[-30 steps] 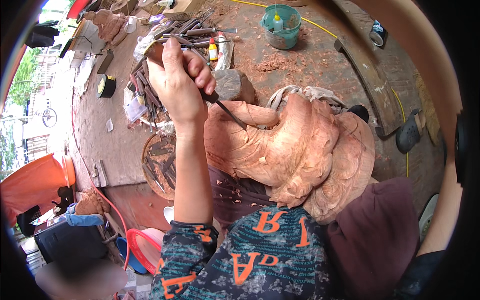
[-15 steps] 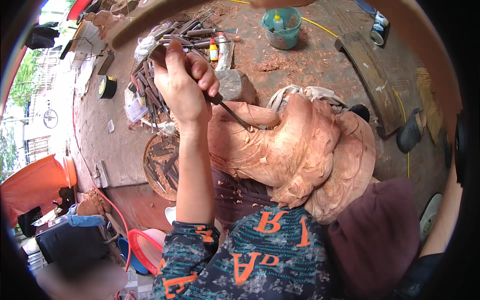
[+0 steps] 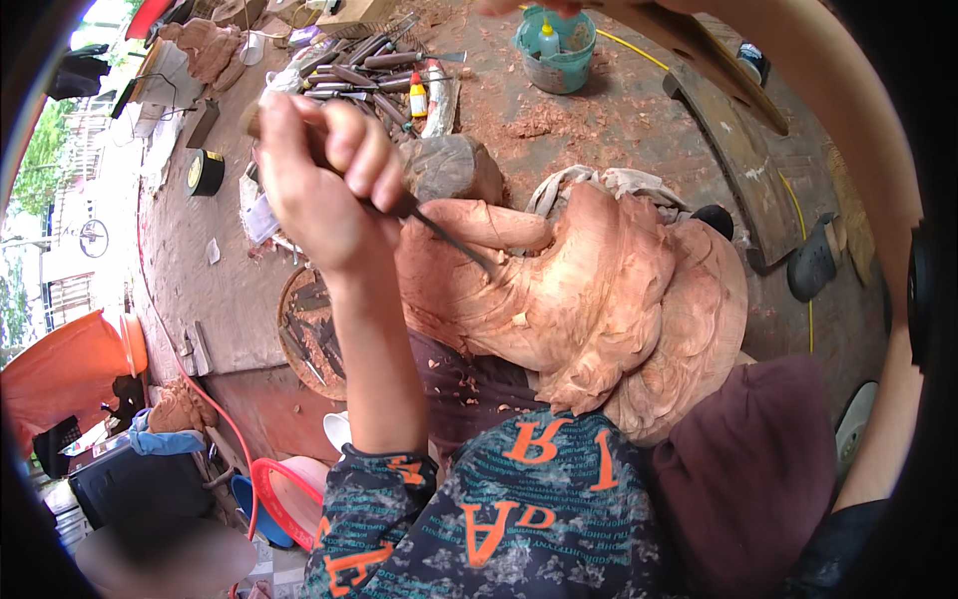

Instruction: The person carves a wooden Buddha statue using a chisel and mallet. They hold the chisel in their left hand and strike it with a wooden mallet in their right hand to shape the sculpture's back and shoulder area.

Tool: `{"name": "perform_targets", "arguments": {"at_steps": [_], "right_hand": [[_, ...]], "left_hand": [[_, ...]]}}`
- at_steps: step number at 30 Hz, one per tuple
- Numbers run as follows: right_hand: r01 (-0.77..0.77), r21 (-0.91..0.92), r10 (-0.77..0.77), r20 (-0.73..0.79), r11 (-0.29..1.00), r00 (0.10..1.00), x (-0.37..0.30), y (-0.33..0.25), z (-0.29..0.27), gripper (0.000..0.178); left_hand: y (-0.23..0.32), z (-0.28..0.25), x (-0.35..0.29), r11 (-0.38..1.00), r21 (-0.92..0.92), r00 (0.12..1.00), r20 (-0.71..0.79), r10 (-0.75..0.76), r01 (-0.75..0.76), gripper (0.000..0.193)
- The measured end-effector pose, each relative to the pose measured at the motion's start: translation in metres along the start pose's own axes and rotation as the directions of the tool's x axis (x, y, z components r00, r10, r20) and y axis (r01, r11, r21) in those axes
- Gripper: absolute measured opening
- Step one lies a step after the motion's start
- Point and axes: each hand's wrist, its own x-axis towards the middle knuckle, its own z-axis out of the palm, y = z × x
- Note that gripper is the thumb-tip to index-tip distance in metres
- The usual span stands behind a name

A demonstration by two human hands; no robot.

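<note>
My left hand [image 3: 324, 190] is closed round the dark handle of a carving chisel [image 3: 454, 238]. The chisel slants down to the right, its tip against a large reddish wood carving [image 3: 589, 290] with rounded, folded shapes, which lies by my lap. Small chips are scattered over the carved surface. At the top edge my right hand [image 3: 527, 7] shows only in part, fingers curled. A long wooden club [image 3: 704, 55] runs from beside it down to the right, under my forearm; the grip itself is cut off by the frame.
Beyond my left hand lies a pile of chisels [image 3: 364, 75] with a small yellow bottle [image 3: 417, 95]. A wood block [image 3: 454, 168], a teal bucket [image 3: 557, 65] and a plank [image 3: 738, 165] stand farther off. A round basket [image 3: 289, 344] of tools sits at left. Wood shavings litter the floor.
My left hand and the chisel have shifted slightly left and down, the tip now lower on the carving. The wooden club has swung from the upper left to the upper right.
</note>
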Motion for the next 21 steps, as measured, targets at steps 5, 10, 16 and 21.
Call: {"name": "perform_targets", "arguments": {"at_steps": [5, 10, 16, 21], "right_hand": [[0.022, -0.018, -0.023, -0.039, 1.0, 0.999, -0.002, -0.002, 0.001, 0.042], [0.036, -0.014, -0.037, -0.055, 0.999, 0.998, 0.002, -0.004, 0.004, 0.043], [0.047, -0.01, -0.047, -0.062, 0.999, 0.997, -0.003, -0.007, -0.001, 0.043], [0.09, 0.086, -0.067, -0.237, 0.992, 0.969, 0.002, -0.016, 0.011, 0.042]], "left_hand": [[-0.008, 0.001, 0.012, 0.991, 0.131, 1.0, 0.01, 0.002, -0.003, 0.026], [-0.012, -0.004, 0.01, 0.992, 0.121, 1.0, -0.012, -0.024, 0.025, 0.022], [-0.015, -0.002, 0.009, 0.989, 0.139, 0.998, -0.045, -0.042, 0.047, 0.023], [-0.017, -0.011, 0.01, 0.991, 0.123, 0.998, -0.043, -0.04, 0.045, 0.024]]}}
